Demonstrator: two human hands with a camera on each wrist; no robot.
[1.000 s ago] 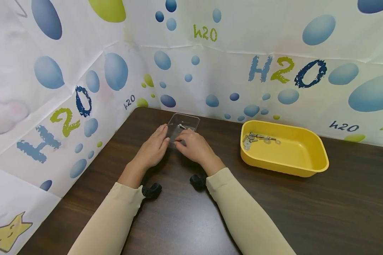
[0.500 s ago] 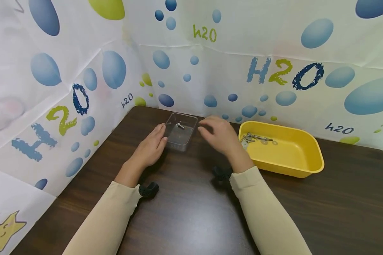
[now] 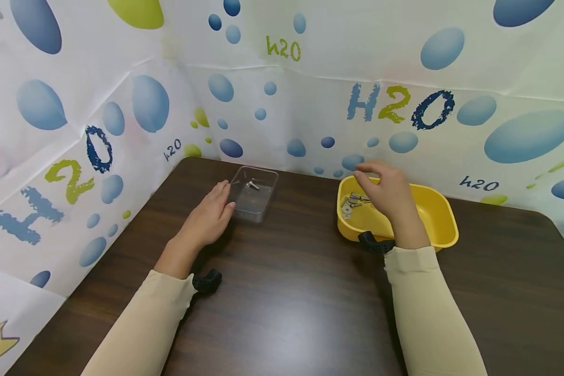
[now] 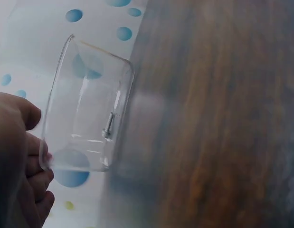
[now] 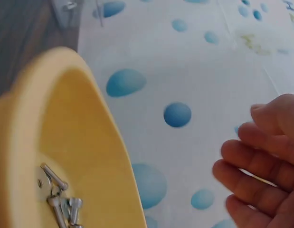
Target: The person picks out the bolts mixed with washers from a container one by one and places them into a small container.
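The left hand (image 3: 204, 216), fingers nearly straight and thumb apart, rests against the left side of a clear, thin-walled rectangular box (image 3: 250, 206) with a metal bolt (image 3: 253, 185) inside. Further right on the dark, wood-grained surface (image 3: 282, 292), metal bolts (image 3: 355, 198) and flat round washers (image 3: 346, 211) lie at the left end of a smooth, round-cornered yellow tub (image 3: 439, 222); above it, just right of them, hovers the right hand (image 3: 391, 192), fingers loosely bent and apart.

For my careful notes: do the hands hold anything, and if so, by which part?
Nothing is held. The left hand only touches the side of the clear box; the right hand, over the yellow bin, is empty.
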